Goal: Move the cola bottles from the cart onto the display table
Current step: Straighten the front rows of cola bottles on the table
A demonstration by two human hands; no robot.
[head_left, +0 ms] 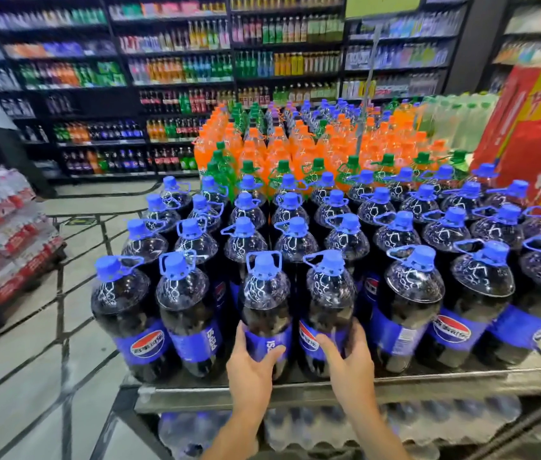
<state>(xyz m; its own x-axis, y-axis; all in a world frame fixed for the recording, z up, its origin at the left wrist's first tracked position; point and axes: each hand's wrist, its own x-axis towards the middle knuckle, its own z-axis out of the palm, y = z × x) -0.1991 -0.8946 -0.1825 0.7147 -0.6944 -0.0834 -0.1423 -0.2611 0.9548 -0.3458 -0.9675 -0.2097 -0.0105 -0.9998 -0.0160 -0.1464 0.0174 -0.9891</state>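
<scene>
Both hands are at the near row of the desk (295,391), each wrapped round a bottle at its blue label. The left hand (249,363) grips the third cola bottle (264,303) from the left, thumb on one side and fingers curled across the front. The right hand (349,356) grips the fourth cola bottle (329,293) just beside it the same way. Both bottles stand upright on the desk's near edge, touching their neighbours in a tight block of cola bottles (392,234) that runs back to the orange soda bottles (252,151) farther off. The cart is not in view.

These are big, full bottles, so each is likely heavy for one hand. The smooth plastic wall and glossy label look slippery and may give a little under a squeeze. The label band is a fair place to steady or slide a bottle, but for lifting, the blue carry loop (264,263) at the cap looks the surer hold. Near the edge, a nudged bottle could tip off. Shrink-wrapped packs (329,426) sit under the desk.
</scene>
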